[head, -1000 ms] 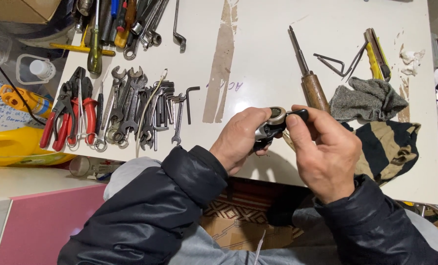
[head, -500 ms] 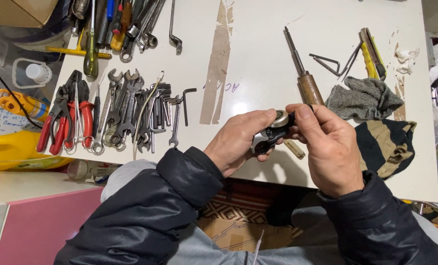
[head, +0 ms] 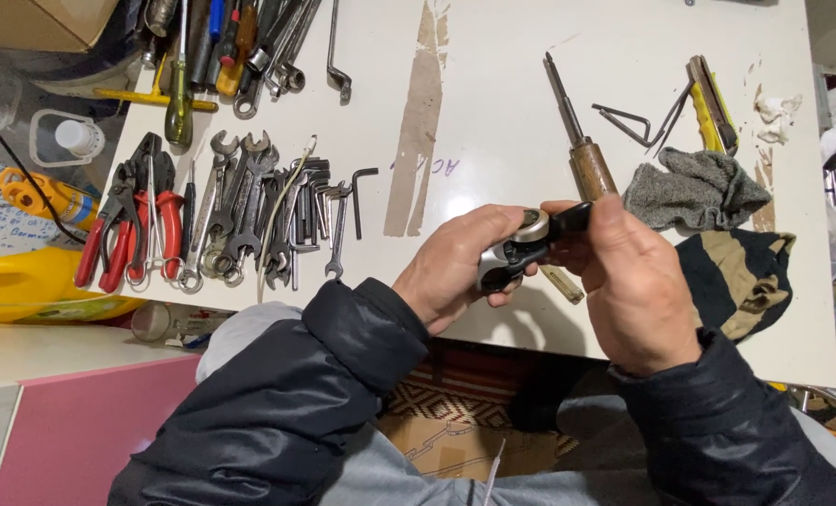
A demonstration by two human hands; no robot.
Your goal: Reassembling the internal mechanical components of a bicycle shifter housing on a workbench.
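Head view, step in hand: both hands hold one small black-and-silver metal part with a round ring face (head: pixel 523 245) above the near edge of the white counter (head: pixel 493 103); by the look of it, the part is being turned or fitted between the hands.
Head view, left hand (head: pixel 455 267): lower centre of the frame, fingers curled around the lower silver end of the part, pinching it.
Head view, right hand (head: pixel 638 281): right of centre, fingers pressed on the black upper end of the part.
Head view, part against fingers: it lies between the two hands, gripped at both ends, its ring face uppermost and uncovered.
Head view, next move: likely needs a steady left grip while the right fingers twist or press the black end.
Head view, surroundings: wooden-handled screwdriver (head: pixel 577 141) just beyond the hands; grey cloth (head: pixel 694 192) to the right; row of steel spanners (head: pixel 249 206) and red-handled pliers (head: pixel 132 225) at left.
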